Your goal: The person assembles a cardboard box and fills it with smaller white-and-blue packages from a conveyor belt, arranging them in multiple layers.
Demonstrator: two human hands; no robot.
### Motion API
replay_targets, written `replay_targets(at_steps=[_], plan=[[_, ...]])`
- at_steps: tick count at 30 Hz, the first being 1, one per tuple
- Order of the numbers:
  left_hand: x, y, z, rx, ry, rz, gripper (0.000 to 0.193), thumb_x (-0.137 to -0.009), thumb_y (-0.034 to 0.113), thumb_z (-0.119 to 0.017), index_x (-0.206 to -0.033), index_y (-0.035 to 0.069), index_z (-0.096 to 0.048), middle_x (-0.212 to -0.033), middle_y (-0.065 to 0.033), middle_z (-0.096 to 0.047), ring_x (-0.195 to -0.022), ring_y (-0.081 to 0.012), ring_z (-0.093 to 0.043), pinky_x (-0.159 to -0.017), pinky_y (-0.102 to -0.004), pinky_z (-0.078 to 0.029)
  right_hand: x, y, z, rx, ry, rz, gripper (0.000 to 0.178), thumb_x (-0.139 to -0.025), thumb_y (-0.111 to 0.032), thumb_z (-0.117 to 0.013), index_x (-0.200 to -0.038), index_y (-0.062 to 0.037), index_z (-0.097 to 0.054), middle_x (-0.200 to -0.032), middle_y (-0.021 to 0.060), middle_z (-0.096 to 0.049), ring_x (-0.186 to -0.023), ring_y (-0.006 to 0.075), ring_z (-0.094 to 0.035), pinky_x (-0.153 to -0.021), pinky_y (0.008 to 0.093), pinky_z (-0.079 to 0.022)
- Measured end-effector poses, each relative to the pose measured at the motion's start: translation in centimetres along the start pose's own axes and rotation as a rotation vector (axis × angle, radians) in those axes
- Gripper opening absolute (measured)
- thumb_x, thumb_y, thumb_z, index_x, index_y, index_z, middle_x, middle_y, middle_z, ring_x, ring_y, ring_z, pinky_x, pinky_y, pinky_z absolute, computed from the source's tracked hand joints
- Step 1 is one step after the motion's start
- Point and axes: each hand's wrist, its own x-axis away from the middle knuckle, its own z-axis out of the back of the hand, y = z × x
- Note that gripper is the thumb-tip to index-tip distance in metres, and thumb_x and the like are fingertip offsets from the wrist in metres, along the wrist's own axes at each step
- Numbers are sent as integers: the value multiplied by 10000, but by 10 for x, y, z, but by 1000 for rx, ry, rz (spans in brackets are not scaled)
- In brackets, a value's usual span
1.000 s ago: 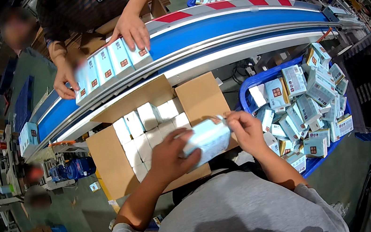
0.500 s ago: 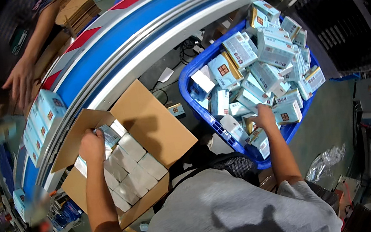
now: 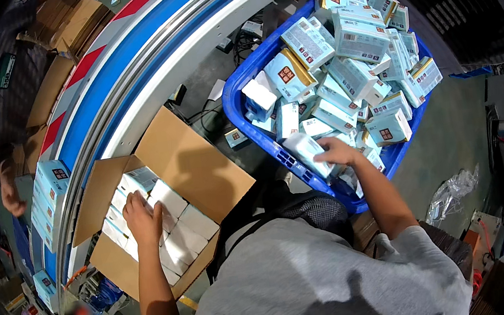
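Note:
An open cardboard carton (image 3: 185, 160) stands at the left, filled with rows of white and light-blue packs (image 3: 171, 198). My left hand (image 3: 142, 221) rests on those packs with its fingers spread, holding nothing. At the right is a blue plastic crate (image 3: 236, 105), heaped with similar packs lying at many angles. Over the crate's near left side, my right hand (image 3: 340, 150) grips the end of a light-blue pack (image 3: 307, 153), fingertips against its edge. The thumb's exact hold is partly hidden.
A blue conveyor belt (image 3: 123, 69) with a red-and-white edge curves behind the carton. Stacked packs (image 3: 50, 199) stand on it at the left. Across it is another person's hand (image 3: 11, 194). Clear plastic wrap (image 3: 453, 193) lies on the floor at the right.
My left hand has opened and drawn back slightly from the pack it held in the carton. My right hand has come left within the crate and grips a pack. The view has shifted.

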Motion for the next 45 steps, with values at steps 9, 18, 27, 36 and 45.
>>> replay_targets(at_steps=[9,18,27,36,45], plan=[[-29,142,52,516,-81,-583,380,-667,113,-681,-1014,33,-550,-982,-156,-575,-940,-328,-533,-797,-391,-433,-29,-45,-43,303,157,451,733,-609,-165,-760,-1235,-142,-378,-1203,95,-454,-1102,250,-445,-930,342,-353],[-21,150,38,628,-125,-699,372,-701,198,-620,-1025,35,-540,-1011,-163,-572,-929,-336,-534,-809,-418,-426,-17,-60,-45,341,514,639,449,-654,-105,-668,-1081,-38,-547,-1031,121,-587,-935,228,-573,-821,319,-450],[-12,166,129,700,-145,-595,573,-698,332,-657,-1175,96,-443,-992,-144,-549,-908,-323,-535,-753,-406,-429,103,-208,-96,394,246,1149,252,-619,-89,-650,-868,-56,-661,-1054,171,-567,-912,283,-577,-794,353,-450],[17,113,144,544,-186,-336,487,-758,344,-601,-1156,84,-496,-1071,-121,-563,-968,-289,-548,-803,-374,-446,66,-237,-164,497,221,1226,39,-731,-18,-590,-748,17,-599,-784,135,-640,-750,244,-631,-680,310,-492],[39,65,149,563,-199,-247,527,-729,414,-600,-1151,110,-516,-1063,-112,-579,-949,-277,-559,-799,-368,-448,58,-274,-196,749,-256,1239,124,-719,-103,-664,-803,-14,-643,-812,143,-639,-698,285,-611,-627,319,-492]])
